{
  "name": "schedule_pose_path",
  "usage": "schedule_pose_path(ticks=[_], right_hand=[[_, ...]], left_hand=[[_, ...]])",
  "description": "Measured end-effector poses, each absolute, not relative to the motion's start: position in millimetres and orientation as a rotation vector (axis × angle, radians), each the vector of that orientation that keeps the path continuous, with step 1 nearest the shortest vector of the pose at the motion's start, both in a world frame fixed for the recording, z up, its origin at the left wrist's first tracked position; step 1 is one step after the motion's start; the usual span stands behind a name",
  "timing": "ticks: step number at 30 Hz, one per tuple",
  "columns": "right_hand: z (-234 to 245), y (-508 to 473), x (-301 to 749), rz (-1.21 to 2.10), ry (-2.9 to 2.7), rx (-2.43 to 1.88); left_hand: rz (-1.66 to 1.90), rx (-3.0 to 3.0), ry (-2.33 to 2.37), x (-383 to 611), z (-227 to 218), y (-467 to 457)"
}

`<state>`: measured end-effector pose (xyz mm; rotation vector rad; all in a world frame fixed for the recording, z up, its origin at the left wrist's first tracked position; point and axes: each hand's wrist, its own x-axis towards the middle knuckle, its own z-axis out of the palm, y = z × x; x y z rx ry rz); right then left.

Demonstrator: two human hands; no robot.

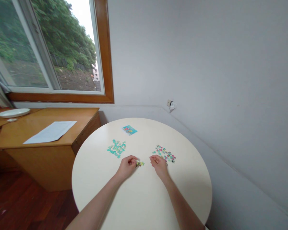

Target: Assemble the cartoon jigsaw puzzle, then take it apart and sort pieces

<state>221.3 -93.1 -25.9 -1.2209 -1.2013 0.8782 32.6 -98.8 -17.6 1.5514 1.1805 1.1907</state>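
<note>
My left hand (127, 166) is curled closed on the white round table, its fingertips against the left side of a small yellow-green cluster of jigsaw puzzle pieces (140, 164). Whether a piece sits between those fingers is too small to see. Just right of the cluster, my right hand (159, 165) has its thumb and fingers pinched together; what they hold, if anything, is hidden. Beyond the right hand lies a loose spread of pink, green and dark puzzle pieces (168, 156), partly covered by it. Farther left is a pile of turquoise puzzle pieces (116, 148).
A colourful picture card (129, 130) lies near the far side of the round table (141, 204). To the left stands a wooden desk (84, 118) bearing a paper sheet (50, 132) and a white plate (13, 112). A wall socket with a plug (172, 104) is behind.
</note>
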Motion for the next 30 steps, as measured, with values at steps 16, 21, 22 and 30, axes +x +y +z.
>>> schedule_pose_path(ticks=[16,21,22,30], right_hand=[[-26.8,-93.0,220.9,0.870,-1.223,-1.209],[-25.3,-93.1,220.1,0.863,-1.224,-1.209],[-24.9,-93.3,220.2,0.862,-1.225,-1.209],[-21.0,-95.1,220.1,0.857,-1.236,-1.214]], left_hand=[[1.190,1.576,1.210,32.2,-19.4,-96.6],[1.193,1.592,1.201,30.9,-17.4,-96.7],[1.190,1.593,1.200,30.7,-17.1,-96.8],[1.178,1.600,1.206,29.9,-15.7,-98.1]])
